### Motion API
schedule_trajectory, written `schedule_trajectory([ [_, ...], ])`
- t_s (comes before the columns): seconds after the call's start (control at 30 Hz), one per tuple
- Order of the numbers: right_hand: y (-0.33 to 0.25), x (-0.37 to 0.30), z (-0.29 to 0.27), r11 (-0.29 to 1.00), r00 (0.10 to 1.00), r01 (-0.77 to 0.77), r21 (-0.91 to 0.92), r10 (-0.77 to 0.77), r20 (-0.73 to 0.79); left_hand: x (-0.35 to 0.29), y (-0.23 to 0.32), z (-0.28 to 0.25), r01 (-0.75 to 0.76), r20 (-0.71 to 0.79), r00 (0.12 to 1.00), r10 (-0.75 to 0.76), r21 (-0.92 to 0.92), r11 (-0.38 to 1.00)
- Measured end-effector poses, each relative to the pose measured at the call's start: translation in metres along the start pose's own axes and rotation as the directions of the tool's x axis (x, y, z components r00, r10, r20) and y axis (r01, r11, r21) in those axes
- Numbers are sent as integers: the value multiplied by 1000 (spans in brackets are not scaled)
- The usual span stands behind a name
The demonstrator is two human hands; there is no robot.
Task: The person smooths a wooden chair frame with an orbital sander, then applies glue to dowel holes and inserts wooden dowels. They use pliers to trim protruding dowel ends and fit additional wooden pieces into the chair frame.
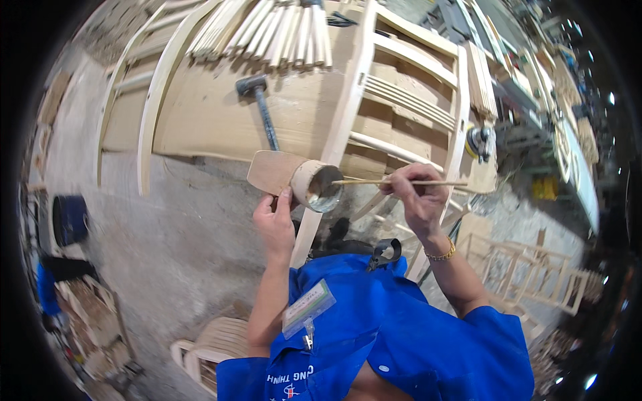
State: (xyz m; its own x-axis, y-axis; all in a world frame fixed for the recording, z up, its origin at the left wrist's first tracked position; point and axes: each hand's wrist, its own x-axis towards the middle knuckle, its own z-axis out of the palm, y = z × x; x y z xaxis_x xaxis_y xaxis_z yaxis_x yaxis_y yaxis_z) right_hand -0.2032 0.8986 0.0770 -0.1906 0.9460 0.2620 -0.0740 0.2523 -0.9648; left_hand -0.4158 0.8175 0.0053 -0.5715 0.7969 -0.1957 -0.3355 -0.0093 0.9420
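My left hand (275,224) is closed on the flat wooden paddle (273,170) of a round glue pot (308,184), its mouth tilted toward the right. Whitish residue coats the inside of the pot. Between the fingers of my right hand (420,200) is a thin wooden stick (364,182), its left tip at the pot's mouth. Just beyond both hands, a wooden chair frame (348,100) with slats and rungs lies propped over the bench. A hammer (259,107) with a dark head rests on the bench, handle pointing toward me.
Bundled wooden rods (284,33) lie at the bench's far side. Curved wooden pieces (160,100) lean at its left. A round power sander (479,142) sits right of the chair frame. More frames (535,274) stand on the floor at right, and a dark blue bin (70,219) at left.
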Motion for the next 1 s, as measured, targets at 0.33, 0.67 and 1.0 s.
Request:
schedule_trajectory([
  [0.33, -2, -54, -60, 997, 979, -1, 79, 17, -205, -38, 18, 82, -290, 209, 941, 265, 97, 952],
  [0.67, -3, -75, -103, 526, 819, -204, 825, 554, -151, -55, 8, 127, -213, 213, 954, 211, -13, 977],
  [1.0, -27, -70, -188, 881, 931, -64, -469, -116, -345, -35, -44, 103, 274, 278, 918, -284, 73, 959],
])
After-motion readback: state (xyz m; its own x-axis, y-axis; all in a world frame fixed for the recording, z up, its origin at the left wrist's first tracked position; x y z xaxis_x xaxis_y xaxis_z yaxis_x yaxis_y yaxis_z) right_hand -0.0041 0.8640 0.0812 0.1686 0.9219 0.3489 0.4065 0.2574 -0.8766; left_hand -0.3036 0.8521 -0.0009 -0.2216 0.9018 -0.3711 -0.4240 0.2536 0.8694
